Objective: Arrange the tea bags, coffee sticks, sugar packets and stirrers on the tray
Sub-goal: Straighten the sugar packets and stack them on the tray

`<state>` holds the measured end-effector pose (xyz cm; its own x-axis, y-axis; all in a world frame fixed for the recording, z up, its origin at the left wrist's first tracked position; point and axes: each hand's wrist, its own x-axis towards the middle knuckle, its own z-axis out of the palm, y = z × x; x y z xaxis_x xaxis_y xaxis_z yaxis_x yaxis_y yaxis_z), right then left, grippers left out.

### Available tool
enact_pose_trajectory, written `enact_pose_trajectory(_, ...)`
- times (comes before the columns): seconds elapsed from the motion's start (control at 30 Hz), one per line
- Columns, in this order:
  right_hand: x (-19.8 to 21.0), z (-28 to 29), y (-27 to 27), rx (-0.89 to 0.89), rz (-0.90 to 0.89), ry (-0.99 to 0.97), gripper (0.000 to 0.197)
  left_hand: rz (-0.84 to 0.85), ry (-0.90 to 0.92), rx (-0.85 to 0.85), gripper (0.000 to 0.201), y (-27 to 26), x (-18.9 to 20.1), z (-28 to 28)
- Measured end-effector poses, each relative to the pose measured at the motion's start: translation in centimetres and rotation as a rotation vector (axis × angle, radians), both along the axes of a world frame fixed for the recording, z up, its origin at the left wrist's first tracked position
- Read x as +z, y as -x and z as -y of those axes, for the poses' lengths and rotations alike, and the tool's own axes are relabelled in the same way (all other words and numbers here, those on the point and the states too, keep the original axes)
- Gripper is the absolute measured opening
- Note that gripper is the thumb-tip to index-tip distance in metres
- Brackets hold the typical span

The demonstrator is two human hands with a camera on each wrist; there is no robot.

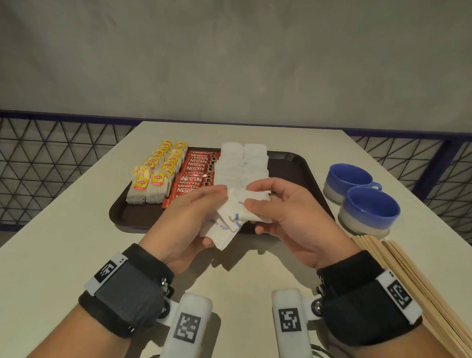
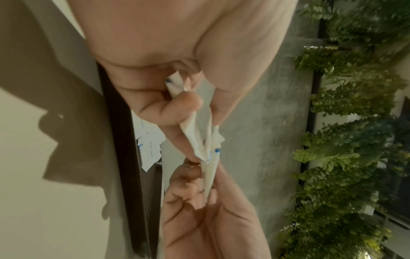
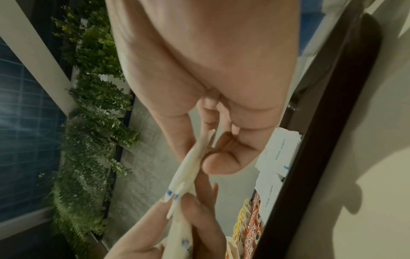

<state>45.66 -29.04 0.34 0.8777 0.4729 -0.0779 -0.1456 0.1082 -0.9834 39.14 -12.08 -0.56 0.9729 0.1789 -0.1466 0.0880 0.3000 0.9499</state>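
A dark brown tray (image 1: 292,165) lies on the white table. Yellow-tagged tea bags (image 1: 159,170) fill its left side, red coffee sticks (image 1: 196,171) lie beside them, and white sugar packets (image 1: 242,160) sit in two rows in the middle. Above the tray's near edge, my left hand (image 1: 198,215) and right hand (image 1: 277,207) both grip a bunch of white sugar packets (image 1: 234,216), pinched between thumbs and fingers (image 2: 168,108). The same bunch of sugar packets (image 3: 188,171) shows edge-on in the right wrist view. Wooden stirrers (image 1: 414,289) lie in a pile on the table at the right.
Two blue cups (image 1: 361,195) stand on the table right of the tray. The tray's right part (image 1: 286,170) is bare. A dark mesh railing (image 1: 40,165) runs behind the table, and green plants (image 2: 346,140) hang along a wall.
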Motion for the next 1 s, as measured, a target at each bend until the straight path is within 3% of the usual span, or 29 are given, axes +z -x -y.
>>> enact_pose_trajectory(0.17, 0.03, 0.07, -0.27, -0.05, -0.052, -0.044, 0.03, 0.006, 0.095, 0.093, 0.029, -0.22, 0.09, -0.55)
enact_pose_trajectory(0.4, 0.22, 0.18, -0.05, -0.024, -0.011, -0.021, 0.018, 0.042, -0.009, 0.098, 0.031, -0.09, -0.26, 0.03)
enact_pose_trajectory(0.83, -0.04, 0.2, -0.34, -0.037, 0.02, 0.055, 0.026, 0.093, -0.014, 0.088, 0.021, 0.09, -0.22, 0.14)
enact_pose_trajectory(1.0, -0.05, 0.12, -0.34, -0.031, 0.018, 0.067, 0.014, 0.103, -0.018, 0.107, 0.019, 0.0, -0.47, 0.04)
